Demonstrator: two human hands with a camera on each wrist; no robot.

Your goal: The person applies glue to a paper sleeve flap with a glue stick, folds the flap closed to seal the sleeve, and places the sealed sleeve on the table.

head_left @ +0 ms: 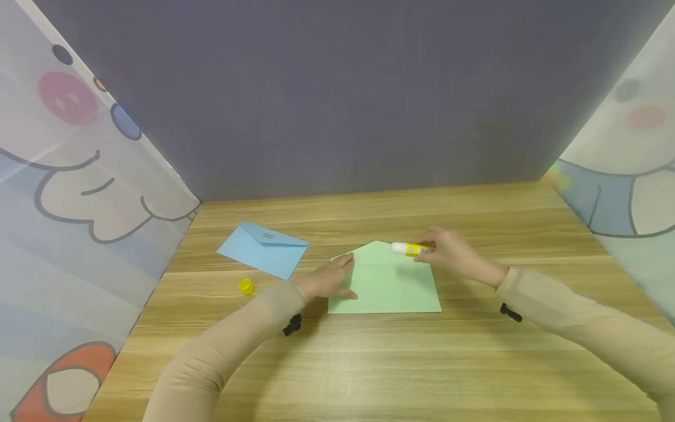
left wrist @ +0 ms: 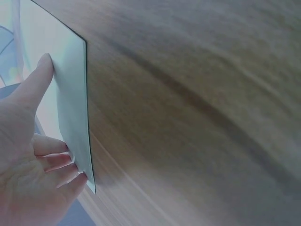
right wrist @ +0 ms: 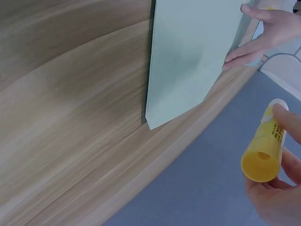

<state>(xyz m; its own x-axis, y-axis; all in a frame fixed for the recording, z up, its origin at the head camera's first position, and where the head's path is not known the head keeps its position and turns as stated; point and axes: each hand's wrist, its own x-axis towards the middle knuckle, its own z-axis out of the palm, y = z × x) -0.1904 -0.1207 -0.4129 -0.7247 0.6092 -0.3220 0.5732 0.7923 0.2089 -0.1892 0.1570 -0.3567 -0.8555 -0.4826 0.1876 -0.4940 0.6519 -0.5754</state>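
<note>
A pale green envelope [head_left: 392, 290] lies on the wooden table, its pointed flap spread toward the far side. My left hand [head_left: 329, 278] rests on the envelope's left part with fingers straight and thumb apart; the left wrist view shows the thumb and fingertips on the green paper [left wrist: 73, 94]. Between the thumb and fingers of my right hand [head_left: 450, 253] is a yellow and white glue stick [head_left: 410, 249]. It is held sideways over the flap's right side, white end pointing left. In the right wrist view the glue stick's yellow base [right wrist: 261, 165] faces the camera.
A closed blue envelope [head_left: 263, 251] lies on the table to the left of the green one. Nearer to me, a small yellow cap [head_left: 245, 286] sits left of my left hand. A grey panel [head_left: 358, 105] rises behind the table [head_left: 369, 369], with cartoon-printed sheets at both sides.
</note>
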